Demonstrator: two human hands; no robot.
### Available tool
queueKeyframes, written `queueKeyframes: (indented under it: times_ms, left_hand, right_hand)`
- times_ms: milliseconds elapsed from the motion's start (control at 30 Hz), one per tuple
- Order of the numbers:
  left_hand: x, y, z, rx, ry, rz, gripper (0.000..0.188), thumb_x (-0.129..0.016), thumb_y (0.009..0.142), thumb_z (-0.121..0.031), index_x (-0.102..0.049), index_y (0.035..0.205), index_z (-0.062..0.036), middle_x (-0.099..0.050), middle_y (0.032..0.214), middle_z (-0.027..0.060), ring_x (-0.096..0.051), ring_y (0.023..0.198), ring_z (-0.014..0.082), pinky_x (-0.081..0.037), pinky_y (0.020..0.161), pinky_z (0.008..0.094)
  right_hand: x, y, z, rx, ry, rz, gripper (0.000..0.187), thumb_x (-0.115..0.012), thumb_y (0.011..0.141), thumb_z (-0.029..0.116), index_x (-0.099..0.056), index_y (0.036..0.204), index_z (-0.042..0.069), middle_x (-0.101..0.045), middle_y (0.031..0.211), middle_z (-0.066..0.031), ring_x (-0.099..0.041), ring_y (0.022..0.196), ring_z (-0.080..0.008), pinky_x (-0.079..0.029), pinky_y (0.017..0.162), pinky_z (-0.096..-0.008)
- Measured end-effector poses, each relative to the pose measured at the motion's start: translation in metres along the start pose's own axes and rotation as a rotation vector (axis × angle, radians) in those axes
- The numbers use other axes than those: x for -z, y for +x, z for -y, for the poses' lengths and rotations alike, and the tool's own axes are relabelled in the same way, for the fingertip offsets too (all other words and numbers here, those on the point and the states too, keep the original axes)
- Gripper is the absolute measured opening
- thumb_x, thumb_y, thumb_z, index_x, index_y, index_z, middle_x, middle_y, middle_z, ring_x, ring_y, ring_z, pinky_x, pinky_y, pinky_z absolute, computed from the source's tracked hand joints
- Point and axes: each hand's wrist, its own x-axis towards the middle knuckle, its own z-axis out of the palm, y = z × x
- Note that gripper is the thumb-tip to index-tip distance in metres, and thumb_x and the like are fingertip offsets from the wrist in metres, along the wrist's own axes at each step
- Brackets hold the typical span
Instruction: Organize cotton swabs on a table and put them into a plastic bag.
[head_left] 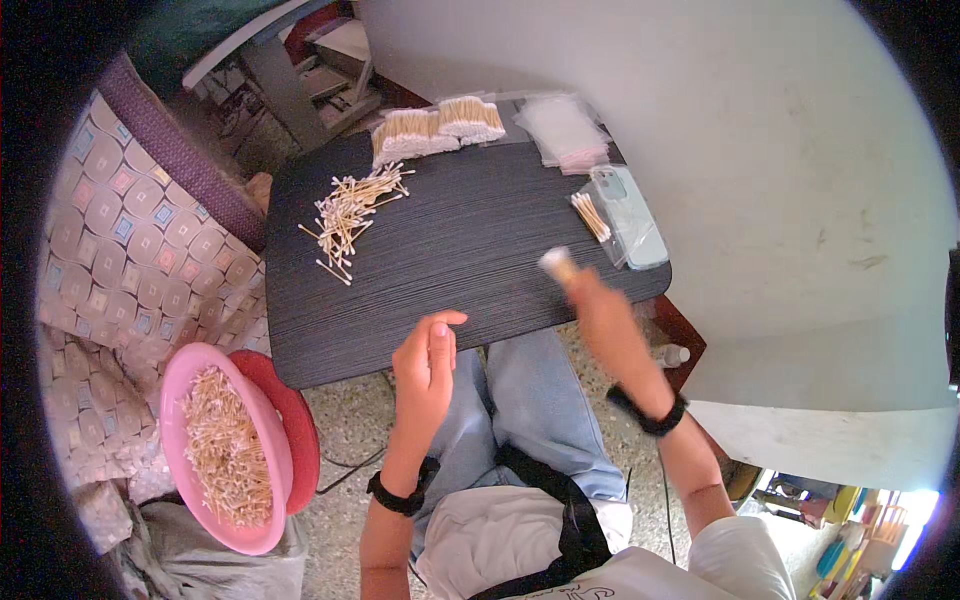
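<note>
Beside a pale wall point(780, 200), over a dark table point(460, 250), clasps a swab bundle point(556, 261) near right in tight fingers of the right hand point(612, 325), presumably to keep it together, with the left hand point(426, 362) half-curled, seemingly empty, and loose swabs point(345, 220) far left, perhaps for easy reach.

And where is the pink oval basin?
The pink oval plastic basin of white-tipped swabs sits lower left in the head view, by the near left corner of the dark wood-grain table.
</note>
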Motion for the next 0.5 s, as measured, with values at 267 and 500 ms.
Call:
queueKeyframes:
  times_ms: [267, 500]
  left_hand:
    - [0.004, -0.005, -0.002, -0.022, 0.122, 0.117, 0.025, -0.046, 0.098, -0.017, -0.064, 0.09, -0.0001, -0.057, 0.067, 0.0082, -0.051, 0.057, 0.0156, -0.042, 0.056, 0.0285]
    - [0.0, 0.005, -0.011, -0.106, 0.185, 0.137, 0.015, -0.052, 0.094, -0.011, -0.061, 0.1, -0.0006, -0.063, 0.095, 0.0136, -0.062, 0.081, 0.0265, -0.048, 0.074, 0.0348]
  right_hand:
    - [0.03, 0.056, -0.071, -0.214, -0.573, -0.042, 0.014, -0.046, 0.089, 0.011, -0.054, 0.086, 0.0, -0.064, 0.075, -0.0229, -0.065, 0.072, -0.0402, -0.052, 0.061, -0.0488]
    - [-0.008, 0.035, -0.024, -0.138, -0.483, 0.093, 0.018, -0.044, 0.089, 0.014, -0.057, 0.088, 0.002, -0.065, 0.074, -0.0191, -0.067, 0.068, -0.0354, -0.054, 0.058, -0.0456]
